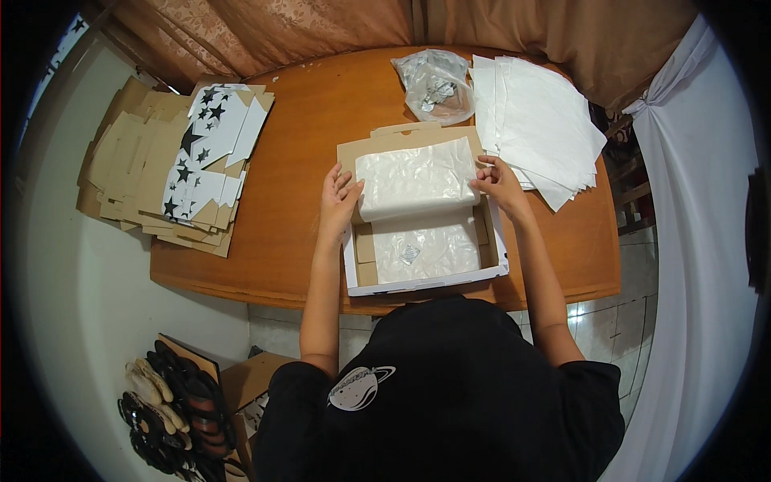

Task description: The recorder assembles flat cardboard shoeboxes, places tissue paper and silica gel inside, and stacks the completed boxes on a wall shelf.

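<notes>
An open cardboard box (438,284), white outside and brown inside, sits near the table's front edge with its lid tilted back. A crinkled whitish sheet of wrapping paper (414,178) lines it, the far part raised across the lid and folded over. On the paper in the base lies a small packet (409,255) with grey print. My left hand (340,194) is at the paper's left edge, fingers apart, thumb against the edge. The fingers of my right hand (499,185) are closed on the paper's right edge. What lies under the paper is hidden.
A stack of flat cardboard boxes (152,161), some with black stars, lies at the table's left. White paper sheets (538,120) are piled at the far right, beside a clear plastic bag (438,88). Several shoes (181,406) are on the lower left. Curtains border the table's back.
</notes>
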The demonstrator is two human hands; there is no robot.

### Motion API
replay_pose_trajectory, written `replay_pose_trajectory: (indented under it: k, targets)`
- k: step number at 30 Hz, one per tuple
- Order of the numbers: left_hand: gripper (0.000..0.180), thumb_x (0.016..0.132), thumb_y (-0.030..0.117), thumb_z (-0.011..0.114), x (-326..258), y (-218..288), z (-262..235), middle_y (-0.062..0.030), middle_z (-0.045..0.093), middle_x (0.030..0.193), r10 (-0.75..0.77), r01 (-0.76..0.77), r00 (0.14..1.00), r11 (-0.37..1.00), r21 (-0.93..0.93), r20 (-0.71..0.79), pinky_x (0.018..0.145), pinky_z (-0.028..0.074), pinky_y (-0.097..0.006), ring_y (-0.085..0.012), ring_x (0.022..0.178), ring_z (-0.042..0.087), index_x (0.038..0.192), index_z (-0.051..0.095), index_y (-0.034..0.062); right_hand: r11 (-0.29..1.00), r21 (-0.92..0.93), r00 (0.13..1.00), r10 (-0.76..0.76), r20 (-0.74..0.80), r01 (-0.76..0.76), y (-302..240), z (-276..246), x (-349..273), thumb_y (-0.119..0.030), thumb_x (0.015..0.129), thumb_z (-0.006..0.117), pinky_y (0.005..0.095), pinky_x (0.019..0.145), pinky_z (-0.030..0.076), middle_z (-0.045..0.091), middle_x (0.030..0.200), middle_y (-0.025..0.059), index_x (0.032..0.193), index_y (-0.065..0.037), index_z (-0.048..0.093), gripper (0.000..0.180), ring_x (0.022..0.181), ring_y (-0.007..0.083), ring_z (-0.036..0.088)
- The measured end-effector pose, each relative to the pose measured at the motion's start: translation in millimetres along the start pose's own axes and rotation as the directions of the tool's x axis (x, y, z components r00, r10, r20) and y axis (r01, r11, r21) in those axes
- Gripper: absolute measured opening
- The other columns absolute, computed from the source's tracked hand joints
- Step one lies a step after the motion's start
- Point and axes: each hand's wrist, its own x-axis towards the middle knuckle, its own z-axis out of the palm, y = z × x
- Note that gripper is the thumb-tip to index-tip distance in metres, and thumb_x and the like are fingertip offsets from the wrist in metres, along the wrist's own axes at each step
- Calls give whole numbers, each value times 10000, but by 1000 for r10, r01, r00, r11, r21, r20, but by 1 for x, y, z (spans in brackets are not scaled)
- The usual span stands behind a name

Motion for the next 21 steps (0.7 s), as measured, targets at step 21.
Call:
replay_pose_trajectory:
  k: [21]
  targets:
    - [214,713,-98,601,-8,-11,-14,-32,602,778,255,-288,946,944,160,200,683,463,-223,-90,756,576,910,603,-15,931,-25,931,-364,-6,364,1,-8,-26,17,745,618,225,750,406,575,800,3,807,-10,669,85,828,103,520]
